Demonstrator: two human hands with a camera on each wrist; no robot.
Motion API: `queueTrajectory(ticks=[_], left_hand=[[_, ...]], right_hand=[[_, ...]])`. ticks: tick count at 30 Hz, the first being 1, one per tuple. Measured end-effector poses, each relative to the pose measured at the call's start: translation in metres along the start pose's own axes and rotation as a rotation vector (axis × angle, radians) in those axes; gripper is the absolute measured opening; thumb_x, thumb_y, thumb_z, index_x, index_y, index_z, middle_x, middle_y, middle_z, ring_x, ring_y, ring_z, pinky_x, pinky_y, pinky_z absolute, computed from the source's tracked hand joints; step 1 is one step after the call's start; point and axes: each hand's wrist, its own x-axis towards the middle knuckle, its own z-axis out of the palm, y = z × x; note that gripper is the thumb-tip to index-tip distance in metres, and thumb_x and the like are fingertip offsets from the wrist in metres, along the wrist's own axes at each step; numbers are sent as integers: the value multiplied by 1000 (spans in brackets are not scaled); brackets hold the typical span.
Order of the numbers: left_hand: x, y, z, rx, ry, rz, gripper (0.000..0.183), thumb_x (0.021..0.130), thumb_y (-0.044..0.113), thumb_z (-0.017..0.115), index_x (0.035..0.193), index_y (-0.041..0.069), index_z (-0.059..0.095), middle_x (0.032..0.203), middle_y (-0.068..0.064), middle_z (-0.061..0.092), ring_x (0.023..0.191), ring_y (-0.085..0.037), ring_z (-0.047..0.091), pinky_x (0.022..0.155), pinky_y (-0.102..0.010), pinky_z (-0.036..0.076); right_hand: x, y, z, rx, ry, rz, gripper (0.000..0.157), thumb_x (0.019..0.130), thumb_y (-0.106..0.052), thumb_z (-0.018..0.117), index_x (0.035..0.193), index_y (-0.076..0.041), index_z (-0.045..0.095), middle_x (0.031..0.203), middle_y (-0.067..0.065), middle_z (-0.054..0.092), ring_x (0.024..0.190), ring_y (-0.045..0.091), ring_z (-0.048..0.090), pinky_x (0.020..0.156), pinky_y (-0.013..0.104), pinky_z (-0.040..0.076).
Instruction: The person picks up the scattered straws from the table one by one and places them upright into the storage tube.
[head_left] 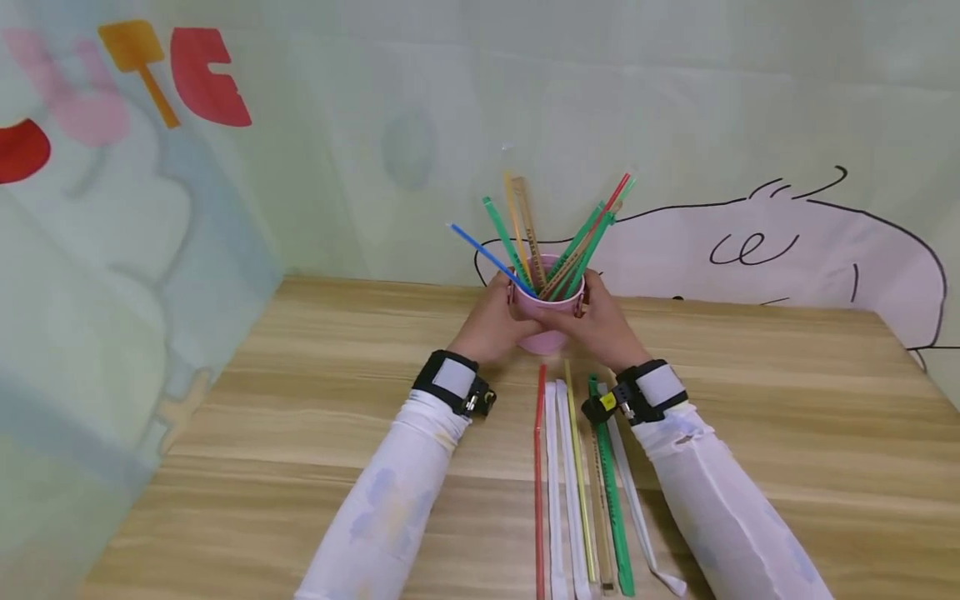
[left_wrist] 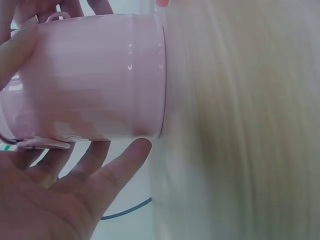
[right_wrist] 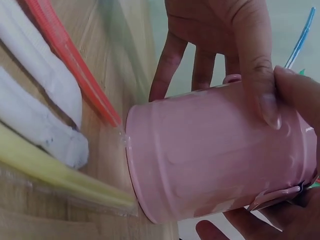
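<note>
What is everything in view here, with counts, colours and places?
Table: 1, wood-grained brown, below
Bucket: 1, pink, centre
Straws in bucket: several overlapping, mixed colours, sticking out
Straws on table: 7 (3 white, 1 each red, yellow, brown, green), nearer the person
Backdrop: count unclear, pale, behind and left
Letters: several, red, pink, orange, upper left
Wristbands: 2, black and white, wrists
Sleeves: 2, white patterned, forearms
Left hand, right hand: 2, gripping bucket
</note>
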Motion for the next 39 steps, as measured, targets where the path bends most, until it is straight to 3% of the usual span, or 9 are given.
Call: queueTrajectory(ticks=[12, 18, 25, 29, 33, 39], left_hand=[[-8, -7, -18, 7, -4, 8, 84, 76, 16, 82, 145, 16, 35, 140, -2, 47, 125, -5, 37, 110, -39, 33], [-12, -10, -28, 44, -30, 20, 81, 78, 19, 81, 145, 14, 35, 141, -3, 45, 124, -6, 38, 109, -39, 34], [-28, -16, -48, 76, -44, -45, 83, 80, 29, 80, 145, 12, 31, 139, -8, 42, 119, -14, 44, 100, -41, 46], [-41, -17, -61, 172, -51, -128, 87, 82, 34, 77, 149, 11, 27, 142, -13, 40, 116, -23, 48, 95, -44, 49], [-54, -11, -71, 318, -86, -176, 82, 84, 40, 73, 147, 6, 33, 137, -17, 46, 112, -28, 50, 90, -47, 52], [-82, 10, -69, 554, -199, -219, 64, 86, 40, 71, 134, 5, 49, 92, -9, 62, 77, -18, 57, 64, -36, 52]], right_hand=[[20, 32, 17, -28, 4, -36, 80, 87, -26, 73, 147, -6, 25, 143, 14, 42, 127, 17, 36, 110, 51, 31], [26, 34, 27, -4, 0, -58, 83, 85, -27, 75, 147, -7, 24, 143, 15, 42, 128, 20, 36, 110, 54, 29], [35, 33, 47, -2, -33, -47, 85, 84, -30, 76, 148, -10, 24, 142, 12, 43, 128, 16, 36, 111, 51, 30], [42, 31, 55, -20, -40, -58, 85, 84, -33, 76, 147, -9, 24, 140, 11, 46, 126, 14, 38, 110, 50, 32], [46, 28, 59, -16, -36, -60, 86, 83, -35, 77, 147, -9, 24, 139, 12, 46, 125, 16, 40, 109, 51, 32], [45, 16, 60, -4, -38, -14, 87, 83, -31, 77, 148, -8, 23, 143, 15, 43, 129, 23, 37, 110, 55, 30]])
